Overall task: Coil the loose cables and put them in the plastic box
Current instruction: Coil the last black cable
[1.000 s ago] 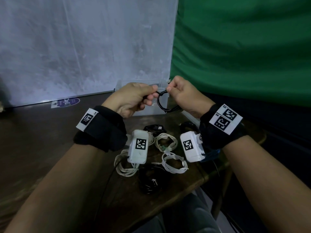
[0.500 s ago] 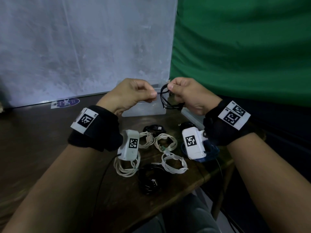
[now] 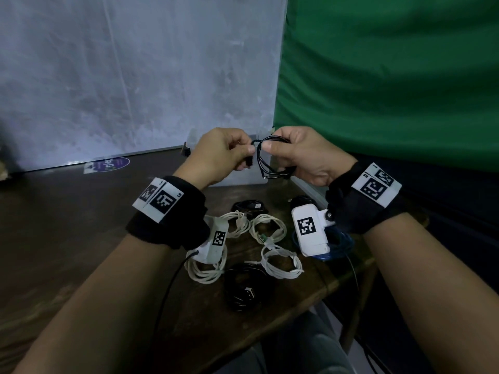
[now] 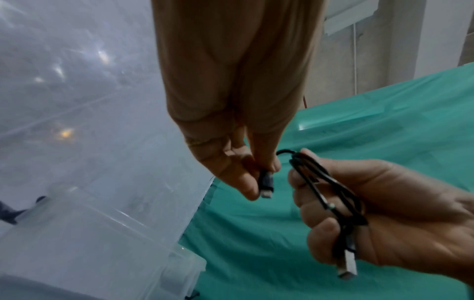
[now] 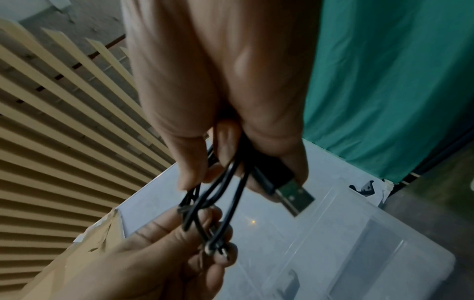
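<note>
Both hands are raised above the table with a thin black cable (image 3: 270, 168) between them. My right hand (image 3: 280, 152) grips the looped bundle of that black cable (image 4: 330, 194), and its USB plug (image 5: 295, 196) sticks out below the fingers. My left hand (image 3: 243, 155) pinches the cable's small connector end (image 4: 266, 184) between thumb and fingers. Behind the hands stands the clear plastic box (image 3: 237, 182), seen from above in the right wrist view as a translucent plastic box (image 5: 359, 243). It is mostly hidden by the hands in the head view.
On the dark wooden table (image 3: 67, 225) lie several white coiled cables (image 3: 280, 261), black coils (image 3: 243, 290) and a blue cable (image 3: 340, 244) near the right edge. A purple sticker (image 3: 108, 164) lies at the back left. A green curtain (image 3: 391, 76) hangs on the right.
The left hand has shifted from gripping the loop to pinching the connector end. The cable loop has been drawn tighter and more bunched in the right hand. Both hands stay close together.
</note>
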